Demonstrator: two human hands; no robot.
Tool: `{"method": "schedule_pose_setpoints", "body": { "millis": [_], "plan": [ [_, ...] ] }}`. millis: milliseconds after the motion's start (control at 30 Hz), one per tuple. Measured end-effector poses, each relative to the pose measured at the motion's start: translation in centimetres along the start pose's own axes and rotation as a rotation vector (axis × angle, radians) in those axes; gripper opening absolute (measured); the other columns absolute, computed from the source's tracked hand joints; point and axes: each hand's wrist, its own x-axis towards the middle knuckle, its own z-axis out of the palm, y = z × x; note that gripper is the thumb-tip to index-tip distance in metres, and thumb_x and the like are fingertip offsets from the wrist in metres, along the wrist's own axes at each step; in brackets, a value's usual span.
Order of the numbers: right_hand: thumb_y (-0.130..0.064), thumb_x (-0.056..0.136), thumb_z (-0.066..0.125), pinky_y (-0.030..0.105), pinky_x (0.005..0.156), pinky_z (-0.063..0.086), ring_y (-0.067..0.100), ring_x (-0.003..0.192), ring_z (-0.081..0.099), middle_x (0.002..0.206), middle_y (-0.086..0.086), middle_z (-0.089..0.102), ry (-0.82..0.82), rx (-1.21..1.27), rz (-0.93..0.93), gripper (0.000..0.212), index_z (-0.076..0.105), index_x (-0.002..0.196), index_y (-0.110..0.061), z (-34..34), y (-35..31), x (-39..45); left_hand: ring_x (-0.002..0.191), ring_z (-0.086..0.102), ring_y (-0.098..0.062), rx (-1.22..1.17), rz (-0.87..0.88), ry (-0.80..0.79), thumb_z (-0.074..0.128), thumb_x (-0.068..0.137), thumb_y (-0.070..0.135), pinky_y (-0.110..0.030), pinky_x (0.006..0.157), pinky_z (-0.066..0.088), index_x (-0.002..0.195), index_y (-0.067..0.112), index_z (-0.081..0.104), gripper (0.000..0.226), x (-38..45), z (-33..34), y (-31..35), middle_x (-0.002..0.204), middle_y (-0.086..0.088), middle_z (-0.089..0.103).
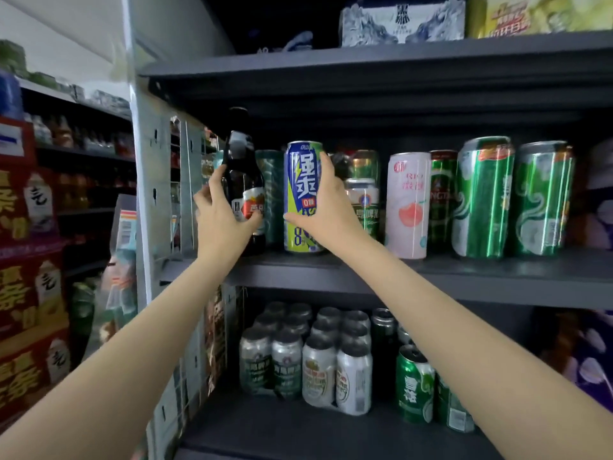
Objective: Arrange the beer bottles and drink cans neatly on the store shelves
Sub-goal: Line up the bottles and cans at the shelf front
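On the middle shelf (464, 273), my left hand (222, 217) grips a dark beer bottle (240, 167) with a red and white label, standing upright at the shelf's left end. Right beside it, my right hand (326, 204) holds a tall blue and lime can (302, 190), fingers behind it and thumb across its lower front. A dark green can (270, 180) stands behind the two. To the right are a pink peach can (408, 204) and several green beer cans (482, 197).
The lower shelf holds a shrink-wrapped pack of silver cans (305, 360) and loose green cans (414, 386). Boxes (401, 21) sit on the top shelf. A grey perforated upright (146, 180) bounds the left side. Red cartons (30, 293) are stacked across the aisle.
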Motion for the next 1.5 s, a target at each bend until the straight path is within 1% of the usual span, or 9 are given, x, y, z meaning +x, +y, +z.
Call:
{"method": "schedule_pose_setpoints", "body": {
  "millis": [67,300,433,667,833,967,1133,1333,1500],
  "plan": [
    [-0.024,0.08,0.073,0.039,0.1,0.037,0.035,0.126,0.04,0.147,0.02,0.02,0.013,-0.033,0.051,0.111,-0.013,0.148,-0.023,1.0,-0.8,1.2,0.123,0.038,-0.035,-0.029,0.022,0.008,0.068,0.082,0.021,-0.029,0.092,0.03,0.145,0.031,0.017,0.082,0.1,0.2,-0.7,0.14,-0.017,0.027],
    [-0.023,0.083,0.07,0.036,0.082,0.044,0.037,0.112,0.052,0.142,0.02,0.026,0.127,-0.086,0.087,0.108,-0.017,0.147,-0.03,2.1,-0.7,2.4,0.123,0.041,-0.033,-0.061,0.033,0.005,0.068,0.082,0.027,-0.029,0.09,0.032,0.145,0.034,0.016,0.082,-0.1,0.2,-1.3,0.138,-0.016,0.029],
    [-0.019,0.084,0.068,0.041,0.097,0.04,0.036,0.128,0.037,0.147,0.02,0.019,0.134,-0.085,0.03,0.104,-0.013,0.148,-0.025,2.4,0.0,1.7,0.125,0.044,-0.03,-0.122,-0.016,-0.13,0.078,0.073,0.024,-0.04,0.101,0.037,0.146,0.035,0.004,0.104,0.3,-0.3,-1.6,0.144,-0.013,0.036],
    [-0.005,0.088,0.059,0.039,0.11,0.034,0.033,0.14,0.017,0.154,0.015,0.002,0.071,-0.165,-0.066,0.082,0.007,0.15,-0.02,1.6,0.6,-0.9,0.112,0.04,-0.007,-0.265,-0.093,-0.122,0.078,0.073,0.013,-0.02,0.094,0.029,0.146,0.025,0.01,0.101,-0.1,-1.7,-0.7,0.133,0.003,0.041],
    [-0.006,0.087,0.061,-0.003,0.1,0.019,0.016,0.132,0.032,0.145,0.01,0.028,0.12,0.0,-0.188,0.063,0.031,0.142,-0.01,-0.6,0.1,-2.8,0.111,0.044,0.004,-0.31,0.004,-0.103,0.079,0.07,0.012,-0.02,0.099,0.033,0.146,0.028,0.009,0.105,-2.8,-5.0,-0.2,0.125,0.018,0.038],
    [-0.015,0.089,0.063,0.023,0.107,0.038,0.008,0.123,0.043,0.132,0.002,0.046,0.047,0.277,-0.243,0.05,0.04,0.133,-0.008,-1.7,-2.0,-4.8,0.108,0.046,0.019,-0.338,0.074,-0.143,0.084,0.064,0.021,-0.005,0.088,0.041,0.144,0.029,0.011,0.109,-6.0,-8.4,1.1,0.122,0.03,0.039],
    [-0.03,0.086,0.061,0.03,0.098,0.048,0.012,0.113,0.057,0.126,0.003,0.054,-0.265,0.677,-0.103,0.053,0.039,0.131,-0.014,-2.6,-3.7,-7.8,0.118,0.045,0.013,-0.317,0.099,-0.307,0.079,0.069,0.02,-0.005,0.088,0.041,0.145,0.02,0.011,0.103,-11.7,-9.0,1.7,0.134,0.018,0.039],
    [-0.038,0.082,0.069,0.02,0.093,0.047,0.001,0.104,0.058,0.111,-0.013,0.059,-0.391,0.284,-0.052,0.048,0.047,0.12,-0.019,-2.7,-0.9,-14.1,0.122,0.035,0.019,-0.365,-0.002,-0.587,0.08,0.072,0.018,-0.002,0.093,0.034,0.138,0.033,0.007,0.1,-20.4,-4.7,0.4,0.136,0.024,0.028],
    [-0.038,0.077,0.074,0.028,0.083,0.051,0.007,0.093,0.06,0.088,-0.018,0.057,-0.446,0.223,0.165,0.031,0.048,0.093,-0.031,-2.7,4.5,-21.5,0.122,0.036,0.018,-0.425,-0.17,-0.812,0.081,0.071,0.02,-0.004,0.091,0.037,0.134,0.047,0.002,0.104,-28.6,0.5,-1.0,0.131,0.038,0.026]
  ]
}}
